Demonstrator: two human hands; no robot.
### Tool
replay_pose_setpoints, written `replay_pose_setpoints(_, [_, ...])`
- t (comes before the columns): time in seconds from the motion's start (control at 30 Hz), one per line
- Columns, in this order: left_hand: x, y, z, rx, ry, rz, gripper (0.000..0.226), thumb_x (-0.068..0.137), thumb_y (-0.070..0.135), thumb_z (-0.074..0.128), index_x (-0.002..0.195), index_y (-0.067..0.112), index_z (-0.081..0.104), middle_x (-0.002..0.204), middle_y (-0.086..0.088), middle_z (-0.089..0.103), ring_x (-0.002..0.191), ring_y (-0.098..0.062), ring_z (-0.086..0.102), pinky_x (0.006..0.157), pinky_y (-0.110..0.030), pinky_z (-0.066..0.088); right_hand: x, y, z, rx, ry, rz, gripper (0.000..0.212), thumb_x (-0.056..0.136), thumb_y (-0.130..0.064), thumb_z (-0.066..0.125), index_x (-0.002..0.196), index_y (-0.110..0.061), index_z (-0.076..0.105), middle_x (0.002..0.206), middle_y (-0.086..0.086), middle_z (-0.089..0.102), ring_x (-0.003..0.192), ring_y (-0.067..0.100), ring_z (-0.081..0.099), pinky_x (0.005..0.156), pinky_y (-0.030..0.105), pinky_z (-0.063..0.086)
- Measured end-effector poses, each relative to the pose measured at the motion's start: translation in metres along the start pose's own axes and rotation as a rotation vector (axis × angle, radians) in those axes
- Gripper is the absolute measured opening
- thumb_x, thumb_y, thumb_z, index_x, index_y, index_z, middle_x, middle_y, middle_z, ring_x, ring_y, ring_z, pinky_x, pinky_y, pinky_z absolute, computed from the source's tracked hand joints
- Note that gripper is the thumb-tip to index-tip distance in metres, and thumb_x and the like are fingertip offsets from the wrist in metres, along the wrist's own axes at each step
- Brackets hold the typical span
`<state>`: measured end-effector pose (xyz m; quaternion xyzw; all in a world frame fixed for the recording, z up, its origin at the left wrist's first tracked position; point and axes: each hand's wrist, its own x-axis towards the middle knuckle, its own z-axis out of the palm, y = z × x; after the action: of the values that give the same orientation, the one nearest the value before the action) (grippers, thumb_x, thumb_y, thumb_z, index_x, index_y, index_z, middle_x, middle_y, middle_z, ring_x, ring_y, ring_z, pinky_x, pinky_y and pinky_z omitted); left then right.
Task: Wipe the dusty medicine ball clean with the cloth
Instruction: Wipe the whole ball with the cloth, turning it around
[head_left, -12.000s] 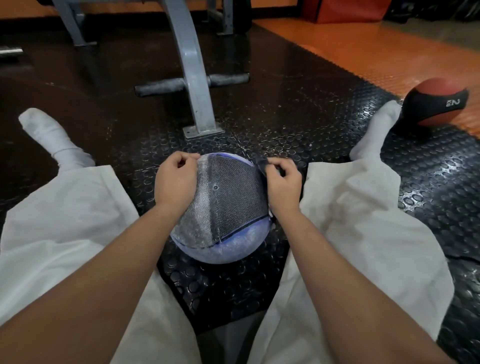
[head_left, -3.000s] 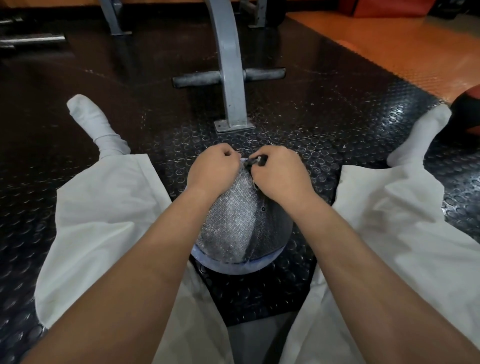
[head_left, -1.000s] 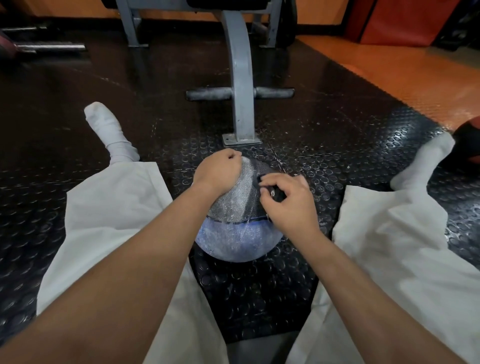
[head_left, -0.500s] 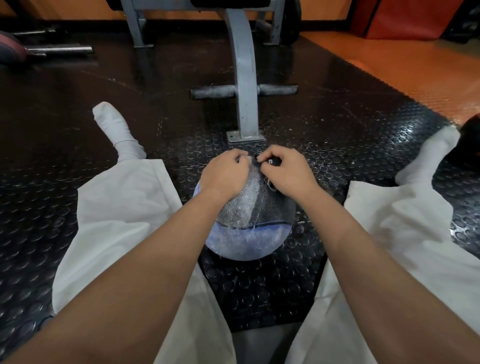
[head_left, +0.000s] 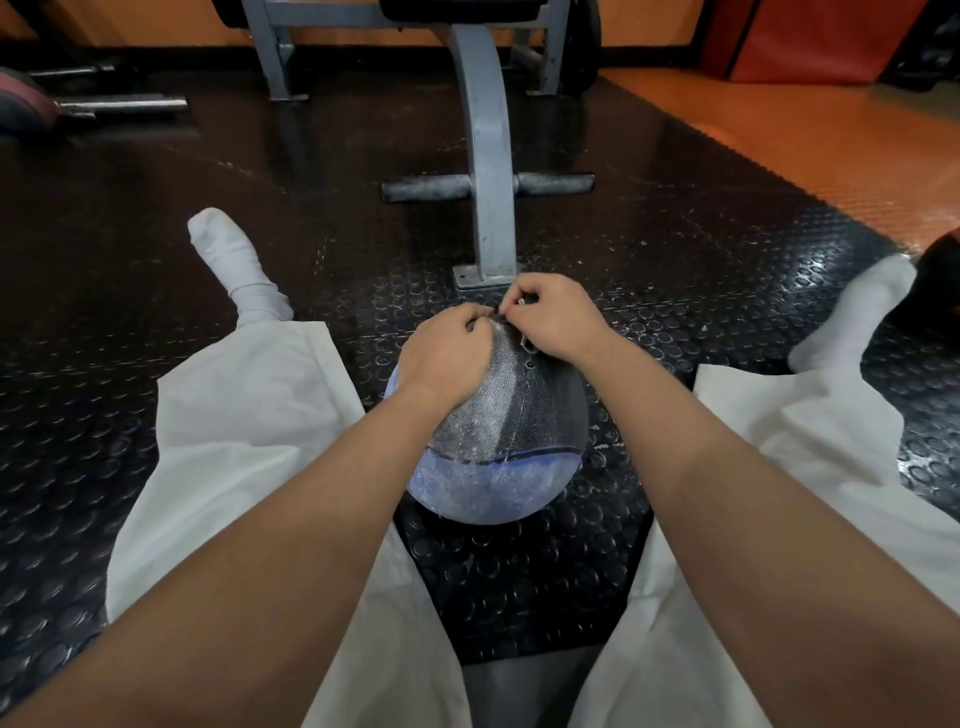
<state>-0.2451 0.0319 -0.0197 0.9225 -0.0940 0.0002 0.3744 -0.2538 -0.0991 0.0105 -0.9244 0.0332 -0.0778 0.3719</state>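
You're mid-wipe: right hand (head_left: 550, 317) pinches cloth (head_left: 497, 314) at twelve o'clock on the ball (head_left: 511, 441); left hand (head_left: 447, 353) curled, grip unclear. Next, probably drag toward six.

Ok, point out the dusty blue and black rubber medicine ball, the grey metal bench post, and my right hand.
Dusty blue and black rubber medicine ball (head_left: 493, 483), head view, on its blue lower band.
Grey metal bench post (head_left: 491, 156), head view, middle of the upright.
Right hand (head_left: 558, 319), head view, back of the hand.
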Motion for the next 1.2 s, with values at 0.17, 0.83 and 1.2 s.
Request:
replay_pose_setpoints(0.17, [0.008,0.001,-0.001,-0.039,-0.025,-0.05,0.034,0.097,0.029,0.037,0.117,0.035,0.064,0.109,0.003,0.069,0.089,-0.02,0.059,0.069,-0.03,0.036,-0.013,0.004,0.004,0.074,0.063,0.002,0.019,0.085,-0.009,0.058,0.075,-0.022,0.068,0.067,-0.005,0.065,0.058,0.008,0.058,0.063,0.026,0.048])
replay_pose_setpoints(0.83, [0.007,0.002,-0.004,-0.065,-0.021,-0.066,0.035,0.097,0.028,0.037,0.116,0.035,0.066,0.096,-0.001,0.071,0.07,-0.018,0.058,0.058,-0.027,0.034,-0.019,0.005,0.003,0.093,0.051,0.008,0.012,0.085,-0.017,0.06,0.082,-0.021,0.071,0.071,-0.003,0.069,0.069,0.006,0.06,0.06,0.015,0.04])
replay_pose_setpoints(1.2, [0.012,0.003,-0.001,-0.056,-0.05,-0.022,0.035,0.097,0.029,0.036,0.116,0.035,0.065,0.085,0.007,0.065,0.064,-0.011,0.051,0.054,-0.028,0.031,-0.066,0.026,0.01,0.049,0.185,-0.231,0.018,0.081,-0.019,0.073,0.073,-0.032,0.065,0.083,-0.025,0.06,0.094,0.015,0.052,0.08,0.0,0.027])
